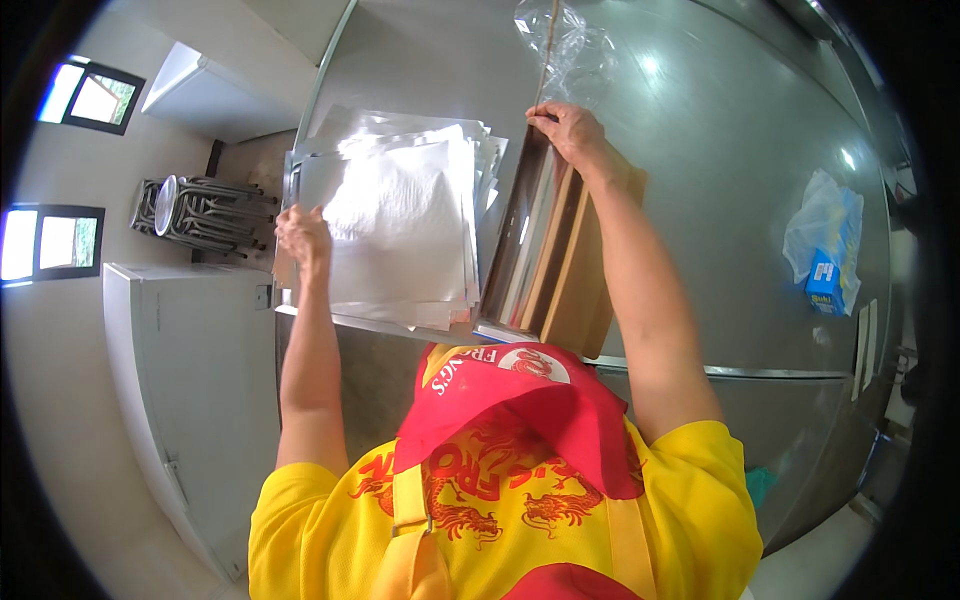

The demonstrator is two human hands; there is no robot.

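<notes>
Left hand (pixel 302 240): I am seeing it curled closed against the left edge of the silver sheets (pixel 395 225); I cannot tell what is sitting between its fingers.
Right hand (pixel 570 135): thumb and fingertips are pinching the near end of a thin brown strip (pixel 549 50), right at the far end of the long box (pixel 565 265).
Silver sheets: they are lying in a loose, uneven stack at the left of the steel table (pixel 730 240), corners fanning out.
Table edges: the left edge is running close by the stack; the near edge is passing just in front of the red apron (pixel 520 400).
Room for moving: I am getting a broad stretch of tabletop between the box and the blue pack (pixel 825 283), but only a narrow strip is showing between sheets and box.
In the way: the box is blocking the route rightward from the sheets; crumpled clear film (pixel 580 55) is lying around the strip.
Around: a thin plastic bag (pixel 815 220) is touching the pack; metal stools (pixel 205 215) and a white cabinet (pixel 205 370) are standing off to the left.
</notes>
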